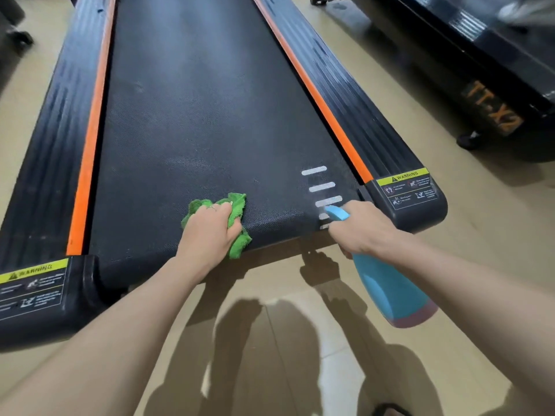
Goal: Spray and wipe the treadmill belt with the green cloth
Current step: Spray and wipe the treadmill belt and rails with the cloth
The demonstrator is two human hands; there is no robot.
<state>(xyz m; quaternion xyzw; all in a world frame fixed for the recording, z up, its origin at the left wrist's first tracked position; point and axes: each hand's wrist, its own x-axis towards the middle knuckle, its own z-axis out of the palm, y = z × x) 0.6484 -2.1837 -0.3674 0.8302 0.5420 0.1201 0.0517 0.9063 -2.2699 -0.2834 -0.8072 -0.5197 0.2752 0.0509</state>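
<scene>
The black treadmill belt point(195, 115) runs away from me between two orange strips. My left hand point(208, 232) holds the crumpled green cloth point(234, 205) against the belt near its rear edge, fingers curled over it. My right hand point(360, 228) grips the neck of a blue spray bottle point(387, 286), whose nozzle points at the belt beside the white stripe marks point(322, 186). The bottle's body hangs tilted below my wrist, over the floor.
Black side rails point(51, 151) flank the belt, each ending in a cap with a yellow warning label point(408, 187). A second black machine point(486, 85) stands on the beige floor to the right. Shadows of my arms fall on the tiles below.
</scene>
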